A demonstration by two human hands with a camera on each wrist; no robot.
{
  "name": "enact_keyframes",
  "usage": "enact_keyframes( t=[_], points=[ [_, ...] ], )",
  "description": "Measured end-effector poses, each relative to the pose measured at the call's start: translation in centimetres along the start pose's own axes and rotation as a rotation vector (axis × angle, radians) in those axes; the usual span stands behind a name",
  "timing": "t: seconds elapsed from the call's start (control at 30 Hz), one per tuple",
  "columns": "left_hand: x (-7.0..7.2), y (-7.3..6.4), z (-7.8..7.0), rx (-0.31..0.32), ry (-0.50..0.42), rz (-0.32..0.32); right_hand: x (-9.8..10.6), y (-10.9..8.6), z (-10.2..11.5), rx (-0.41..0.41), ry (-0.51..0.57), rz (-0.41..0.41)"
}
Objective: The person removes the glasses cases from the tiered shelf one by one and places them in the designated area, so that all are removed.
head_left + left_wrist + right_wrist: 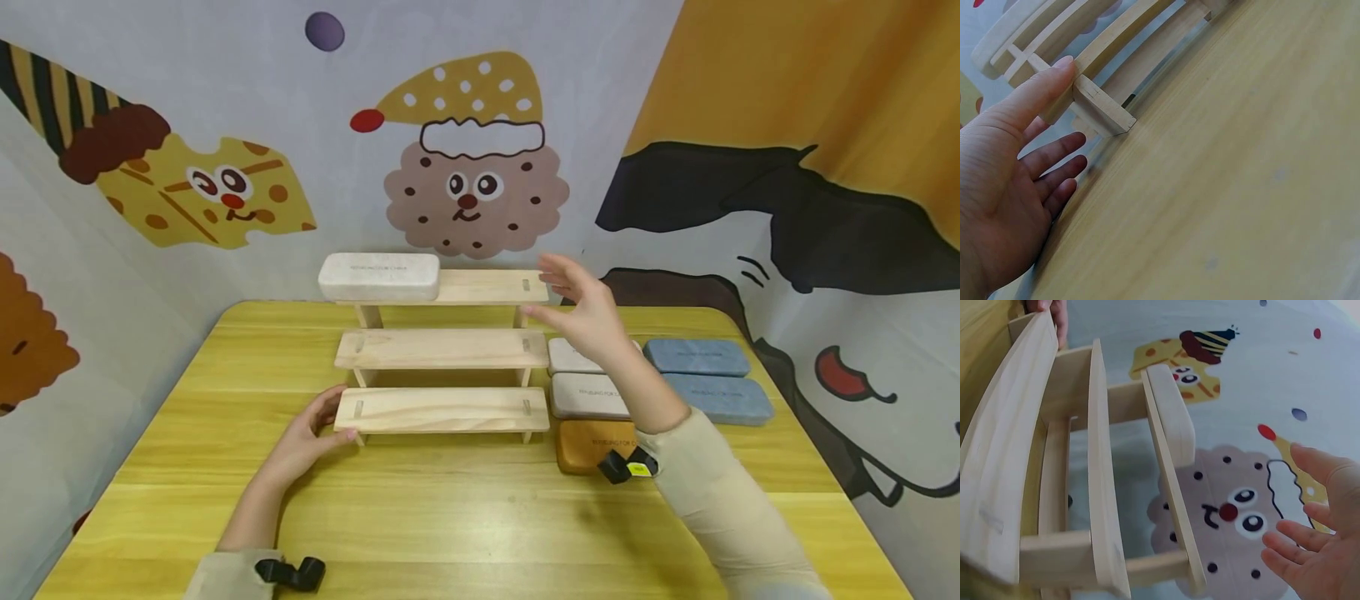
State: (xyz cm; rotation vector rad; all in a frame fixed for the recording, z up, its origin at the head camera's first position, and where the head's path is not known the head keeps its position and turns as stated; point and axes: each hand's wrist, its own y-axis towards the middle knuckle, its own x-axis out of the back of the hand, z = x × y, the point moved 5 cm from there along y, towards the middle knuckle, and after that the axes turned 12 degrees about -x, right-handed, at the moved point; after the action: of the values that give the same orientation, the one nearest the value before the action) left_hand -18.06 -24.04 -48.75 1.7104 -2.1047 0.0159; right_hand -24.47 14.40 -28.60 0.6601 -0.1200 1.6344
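Observation:
A three-tier wooden display stand [441,348] stands on the table. My left hand [303,437] grips the left end of its lowest shelf; in the left wrist view the thumb [1054,78] lies on the shelf's edge while the other fingers reach past its end. A white oblong case [379,277] with printed lettering lies on the left half of the top shelf. Beside the right end of that shelf, my right hand [588,312] is raised with fingers spread, holding nothing. The right wrist view shows this hand [1329,544] apart from the stand and the white case [1171,415].
Right of the stand lie two white cases [588,395], a brown case [592,446] and two blue cases [697,357]; my right forearm partly covers some of them. Behind the table [450,517] hangs a cartoon-printed cloth [247,83].

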Motion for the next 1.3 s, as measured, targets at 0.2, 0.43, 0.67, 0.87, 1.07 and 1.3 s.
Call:
enact_keyframes(
  t=[0.2,0.43,0.67,0.87,1.07,1.3],
  points=[
    [0.0,-0.1,0.0,-0.001,0.005,0.002,-2.1,1.4,0.9,-0.017,0.036,0.055],
    [0.0,-0.1,0.0,-0.004,0.007,-0.005,-4.6,2.9,1.4,-0.032,0.052,0.096],
    [0.0,-0.1,0.2,-0.012,0.021,-0.004,-7.1,4.2,1.6,-0.027,0.074,0.140],
    [0.0,-0.1,0.3,-0.015,0.034,-0.003,-8.7,5.2,1.6,-0.083,0.070,0.130],
    [0.0,-0.1,0.2,-0.015,0.020,-0.006,-10.3,6.6,1.0,-0.108,0.065,0.140],
    [0.0,-0.2,0.1,-0.013,-0.003,-0.003,-11.7,8.0,0.1,-0.122,0.052,0.158]
  ],
)
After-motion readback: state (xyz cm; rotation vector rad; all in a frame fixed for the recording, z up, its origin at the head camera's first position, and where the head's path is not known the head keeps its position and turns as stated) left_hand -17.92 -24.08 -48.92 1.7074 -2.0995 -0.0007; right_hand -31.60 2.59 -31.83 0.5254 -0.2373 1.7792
